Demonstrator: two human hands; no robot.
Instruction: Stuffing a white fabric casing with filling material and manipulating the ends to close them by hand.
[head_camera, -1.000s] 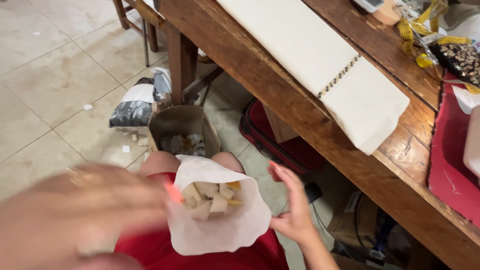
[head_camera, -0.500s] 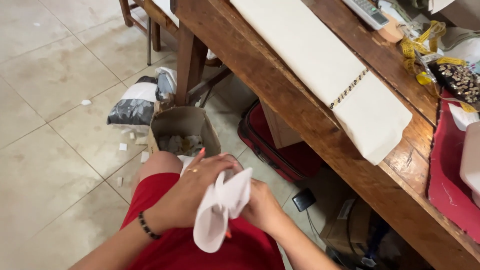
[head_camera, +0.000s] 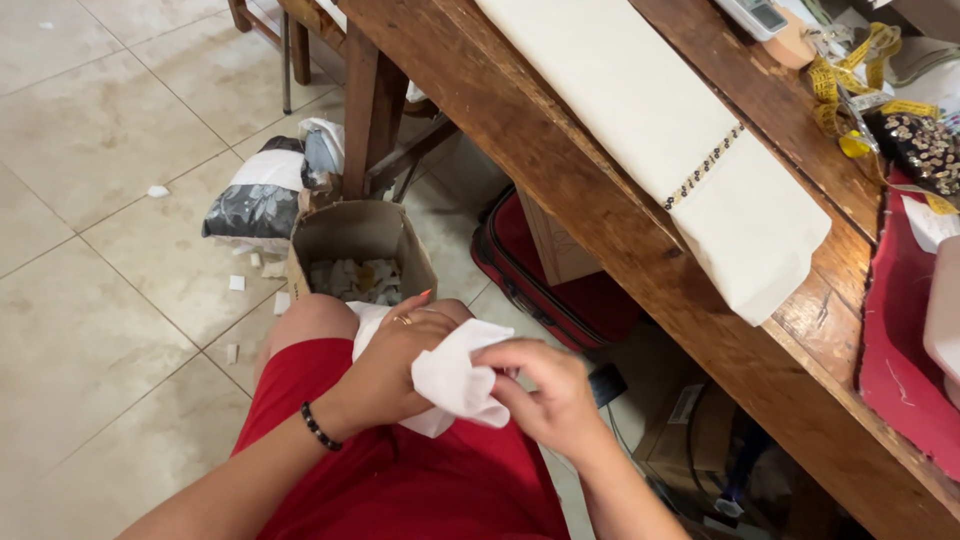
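At the lower centre of the frame both hands close on a crumpled white paper sheet bunched over a lap in red fabric: the left hand, with a ring and a black bead bracelet, wraps its fingers over the paper's left side, while the right hand pinches its right edge. Just above them, on the tiled floor, an open brown paper bag holds pale scraps, and a worn wooden surface carrying a long cream cloth strip runs diagonally across the upper right.
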